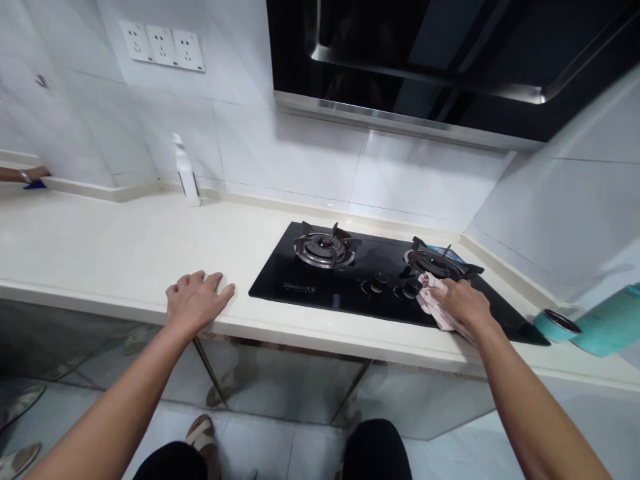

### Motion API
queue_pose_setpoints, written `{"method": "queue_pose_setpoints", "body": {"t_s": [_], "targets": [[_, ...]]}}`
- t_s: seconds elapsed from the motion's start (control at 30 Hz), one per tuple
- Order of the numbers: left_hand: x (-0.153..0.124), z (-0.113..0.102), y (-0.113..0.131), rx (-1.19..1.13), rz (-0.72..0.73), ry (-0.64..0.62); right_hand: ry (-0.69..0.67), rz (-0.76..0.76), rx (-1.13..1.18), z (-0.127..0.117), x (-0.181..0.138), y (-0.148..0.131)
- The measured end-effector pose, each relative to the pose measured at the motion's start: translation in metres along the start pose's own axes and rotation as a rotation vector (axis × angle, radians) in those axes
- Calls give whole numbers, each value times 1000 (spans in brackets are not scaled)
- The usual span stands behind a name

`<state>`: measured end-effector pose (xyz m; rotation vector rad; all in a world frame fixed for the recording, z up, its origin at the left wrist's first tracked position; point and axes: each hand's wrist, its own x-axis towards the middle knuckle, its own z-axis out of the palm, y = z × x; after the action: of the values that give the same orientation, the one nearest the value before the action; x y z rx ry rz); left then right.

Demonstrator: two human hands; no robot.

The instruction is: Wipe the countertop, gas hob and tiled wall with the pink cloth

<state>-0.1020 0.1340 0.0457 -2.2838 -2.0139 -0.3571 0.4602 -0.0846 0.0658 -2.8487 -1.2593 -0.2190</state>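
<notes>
My right hand (463,303) presses a crumpled pale pink cloth (434,301) onto the black glass gas hob (320,291), just in front of the right burner (440,261). Its fingers are closed over the cloth, right beside the right control knob (411,288). The left burner (325,247) and the left knob (379,282) are uncovered. To the left of the hob, my left hand (197,298) rests on the front edge of the cream countertop (120,240), fingers spread and holding nothing.
A white spray bottle (187,175) stands against the back wall at the left. On the right, a teal cup (555,325) sits at the hob's corner beside a larger teal container (607,327). A black range hood (410,60) overhangs the hob. Another person's feet (23,460) show at lower left.
</notes>
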Motion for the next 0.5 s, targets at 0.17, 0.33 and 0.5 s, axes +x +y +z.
{"method": "queue_pose_setpoints", "body": {"t_s": [0.17, 0.33, 0.5], "targets": [[-2, -1, 1, -1, -9, 6, -8, -195, 13, 1, 46, -25], [-1, -1, 2, -14, -24, 14, -70, -340, 81, -3, 83, -39], [0, 1, 2, -24, -42, 29, -122, -415, 69, -9, 103, -91]]}}
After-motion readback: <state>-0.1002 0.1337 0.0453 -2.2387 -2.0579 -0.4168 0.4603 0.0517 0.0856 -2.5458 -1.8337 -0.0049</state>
